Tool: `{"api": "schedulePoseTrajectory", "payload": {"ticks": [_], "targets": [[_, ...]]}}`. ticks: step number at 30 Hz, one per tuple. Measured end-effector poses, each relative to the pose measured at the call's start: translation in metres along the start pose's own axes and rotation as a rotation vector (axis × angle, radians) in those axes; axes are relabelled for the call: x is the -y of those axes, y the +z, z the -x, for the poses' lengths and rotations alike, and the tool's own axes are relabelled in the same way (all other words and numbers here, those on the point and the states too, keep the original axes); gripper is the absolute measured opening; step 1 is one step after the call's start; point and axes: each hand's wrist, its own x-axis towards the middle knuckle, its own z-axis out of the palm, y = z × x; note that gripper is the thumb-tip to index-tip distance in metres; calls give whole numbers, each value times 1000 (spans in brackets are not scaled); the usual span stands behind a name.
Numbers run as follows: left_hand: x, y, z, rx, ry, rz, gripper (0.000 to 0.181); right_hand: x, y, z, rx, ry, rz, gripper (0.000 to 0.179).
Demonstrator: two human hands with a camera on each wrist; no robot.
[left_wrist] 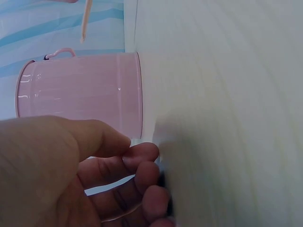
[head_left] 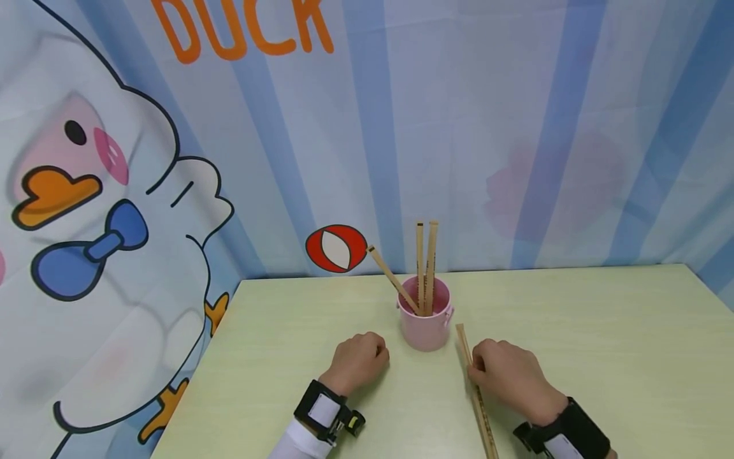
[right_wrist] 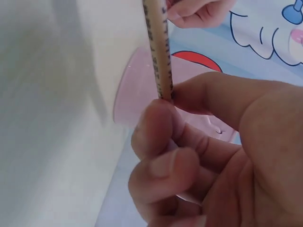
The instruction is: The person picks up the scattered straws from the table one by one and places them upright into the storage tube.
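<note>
My right hand (head_left: pixel 510 376) pinches a light wooden chopstick (head_left: pixel 484 417) between thumb and fingertips. Dark printing runs along the chopstick (right_wrist: pixel 158 52) in the right wrist view. It slants low over the table, its far end close to the right side of a pink bucket (head_left: pixel 424 333). Three more chopsticks (head_left: pixel 431 264) stand in the bucket, one leaning left over the rim. Left of the bucket, my left hand (head_left: pixel 357 363) rests on the table with loosely curled fingers. In the left wrist view, nothing shows between its fingers (left_wrist: pixel 142 153), and the bucket (left_wrist: pixel 85 90) is just beyond them.
A pale yellow table (head_left: pixel 619 344) carries everything, its back edge running just behind the bucket. Behind it hangs a blue striped cloth (head_left: pixel 459 127) printed with a large duck and a red and white ball. Each wrist wears a black strapped camera (head_left: pixel 327 411).
</note>
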Motion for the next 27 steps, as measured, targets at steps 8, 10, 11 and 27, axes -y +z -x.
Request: {"api": "schedulePoseTrajectory", "payload": {"ticks": [8,10,11,27], "targets": [[0,0,0,-6,2,-8,28,-1,-12,-3,-53,-14,-11,41],[1,0,0,-7,4,-8,28,-1,-15,-4,-70,-17,-12,40],[1,0,0,-8,4,-9,29,-1,-17,-4,-76,-18,-12,39],[0,-1,1,-9,1,-11,27,-4,-31,-5,-153,-58,-1,31]]}}
